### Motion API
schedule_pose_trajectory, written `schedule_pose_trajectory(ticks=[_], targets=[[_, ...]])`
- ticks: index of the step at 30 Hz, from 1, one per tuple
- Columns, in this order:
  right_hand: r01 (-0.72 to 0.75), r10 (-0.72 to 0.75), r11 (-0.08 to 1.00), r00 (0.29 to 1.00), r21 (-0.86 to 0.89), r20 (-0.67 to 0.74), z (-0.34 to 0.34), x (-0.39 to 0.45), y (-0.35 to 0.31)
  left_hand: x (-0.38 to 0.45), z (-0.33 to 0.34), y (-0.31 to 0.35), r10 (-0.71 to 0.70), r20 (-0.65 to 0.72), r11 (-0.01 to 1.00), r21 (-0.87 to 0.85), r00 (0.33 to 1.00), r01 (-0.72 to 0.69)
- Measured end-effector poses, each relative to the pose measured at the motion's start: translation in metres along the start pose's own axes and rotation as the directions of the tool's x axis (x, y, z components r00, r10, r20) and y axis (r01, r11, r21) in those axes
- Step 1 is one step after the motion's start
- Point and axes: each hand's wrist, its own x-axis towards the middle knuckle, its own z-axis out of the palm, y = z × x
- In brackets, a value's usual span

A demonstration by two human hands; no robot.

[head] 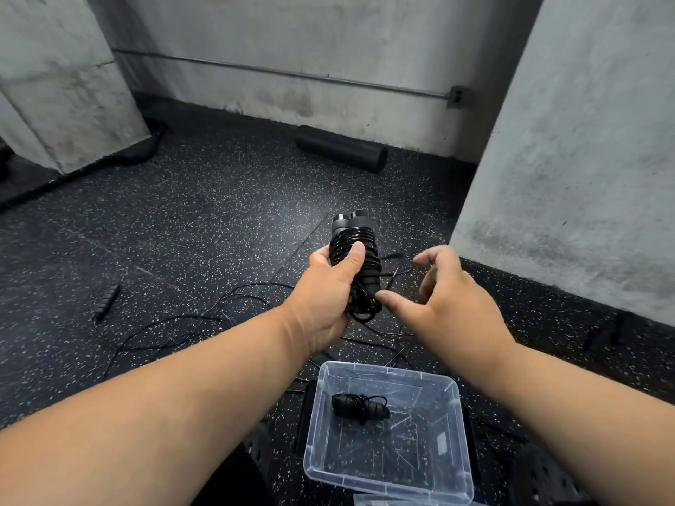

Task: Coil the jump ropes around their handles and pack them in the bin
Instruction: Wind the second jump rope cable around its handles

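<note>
A pair of black handles wound with jump rope (356,261) is gripped in the left hand (330,286), the thumb laid across the glossy coils and the fingers curled round the far side. The bundle is held upright above the floor, with the two handle ends showing together at the top and the looser turns of cord bunched at the bottom. The right hand (443,286) is held just beside the bundle with nothing grasped in it; its fingers are loosely curved and spread, and the thumb tip is brought up against the lower coils. A short tail of cord is seen trailing from the bundle toward the right hand. Below the hands, nearer the person, a clear plastic bin (454,469) is set on the floor, and a second coiled rope (359,405) is lain flat inside it, toward its far left part. Loose black cord (204,319) is spread in loops over the dark speckled floor (182,220) between the bin and the hands. A separate black handle (107,302) is left lying well to the left. A black foam roller (341,147) is lain against the concrete wall (292,49) at the back.
</note>
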Motion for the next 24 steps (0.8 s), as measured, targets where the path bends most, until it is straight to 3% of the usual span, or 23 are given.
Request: schedule_pose_trajectory(ticks=[1,3,6,9,12,14,18,22,24], targets=[[0.158,-0.158,0.987,0.986,-0.008,-0.059,0.001,-0.004,-0.003,0.0,0.0,-0.002,0.013,-0.007,1.0,0.001,1.0,-0.013],[0.414,-0.414,0.91,0.91,0.017,-0.033,0.005,-0.011,-0.009,0.0,0.001,-0.006,0.031,-0.01,0.999,0.026,0.999,-0.03],[0.596,-0.595,0.802,0.803,-0.037,0.047,0.012,-0.013,-0.013,-0.002,0.001,-0.015,0.029,0.011,0.997,0.068,1.0,-0.03],[0.612,-0.614,0.775,0.788,-0.155,0.04,0.014,-0.009,-0.014,-0.001,-0.001,-0.021,0.029,0.029,0.994,0.106,0.999,-0.032],[0.601,-0.596,0.787,0.799,-0.139,0.079,0.015,-0.007,-0.017,0.002,-0.004,-0.023,0.056,0.037,0.986,0.155,0.998,-0.061],[0.57,-0.562,0.818,0.821,-0.078,0.101,0.016,-0.007,-0.018,0.004,-0.006,-0.024,0.043,0.049,0.981,0.187,0.998,-0.052],[0.326,-0.352,0.924,0.929,0.198,0.114,0.012,-0.005,-0.012,0.014,-0.013,-0.022,0.038,0.058,0.957,0.286,0.998,-0.053],[0.372,-0.413,0.897,0.897,0.239,0.158,0.012,-0.008,-0.012,0.028,-0.024,-0.024,0.113,0.028,0.869,0.481,0.993,-0.112],[0.303,-0.369,0.883,0.92,0.358,0.13,0.007,-0.006,-0.014,0.032,-0.031,-0.025,0.123,0.014,0.832,0.543,0.992,-0.111]])
